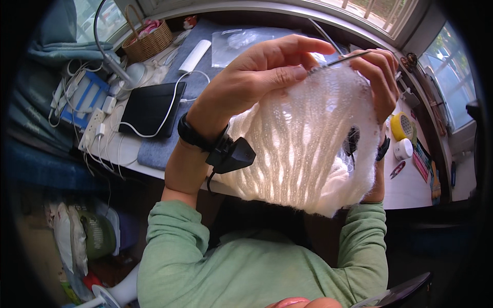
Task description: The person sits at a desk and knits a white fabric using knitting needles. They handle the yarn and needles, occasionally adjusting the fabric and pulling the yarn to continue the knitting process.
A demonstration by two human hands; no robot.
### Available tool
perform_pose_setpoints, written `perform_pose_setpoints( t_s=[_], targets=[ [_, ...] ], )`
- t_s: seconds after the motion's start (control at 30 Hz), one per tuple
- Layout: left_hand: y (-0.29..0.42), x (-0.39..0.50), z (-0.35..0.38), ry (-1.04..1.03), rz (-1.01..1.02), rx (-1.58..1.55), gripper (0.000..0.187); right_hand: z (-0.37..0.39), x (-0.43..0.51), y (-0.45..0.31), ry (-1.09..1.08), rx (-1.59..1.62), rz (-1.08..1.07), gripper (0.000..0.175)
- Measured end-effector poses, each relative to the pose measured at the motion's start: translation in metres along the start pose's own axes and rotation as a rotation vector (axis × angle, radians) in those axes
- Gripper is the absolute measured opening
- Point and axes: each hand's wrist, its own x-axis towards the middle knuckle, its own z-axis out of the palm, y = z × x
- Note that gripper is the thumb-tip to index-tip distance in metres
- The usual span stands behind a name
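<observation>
A cream, fuzzy knitted piece [300, 146] hangs from my raised hands, with light showing through its ribbed, open stitches. My left hand [265, 73] pinches its top edge, where a row of loops sits on a grey knitting needle [352, 57]. That needle slants across to my right hand [379, 77], whose fingers curl around its other end and the fabric's right side. A second needle [323, 32] points up and away between both hands; its lower end is hidden. At the lower right, a strip of the knitting loops down from my right hand.
On the desk's left stand a black tablet [150, 107] with a white cable, a power strip [94, 125], a lamp [134, 75] and a wicker basket [148, 40]. Yellow tape [401, 126], a white jar [403, 149] and red thread snips [397, 169] lie right. A black device [233, 156] is strapped to my left wrist.
</observation>
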Motion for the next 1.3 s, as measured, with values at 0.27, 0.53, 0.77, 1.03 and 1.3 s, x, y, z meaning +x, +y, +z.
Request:
perform_pose_setpoints(
  t_s=[0.27, 0.53, 0.77, 1.03, 1.3],
  targets=[
    [0.0, -0.002, 0.005, -0.045, 0.022, 0.063, 0.054, 0.001, -0.003, 0.005, -0.007, 0.039, 0.015, 0.027],
    [-0.014, -0.007, -0.002, -0.019, -0.134, 0.454, 0.042, 0.028, -0.022, 0.005, -0.096, 0.033, 0.041, 0.02],
    [-0.021, -0.013, -0.027, -0.147, -0.075, 0.215, 0.074, 0.035, -0.037, 0.017, -0.126, 0.042, 0.102, 0.021],
    [-0.01, -0.022, -0.038, -0.259, -0.123, 0.198, 0.1, 0.036, -0.035, 0.014, -0.097, 0.086, 0.062, 0.027],
    [0.003, -0.025, -0.044, -0.313, -0.079, 0.29, 0.057, 0.031, -0.022, -0.009, -0.079, 0.199, 0.035, 0.028]
  ],
)
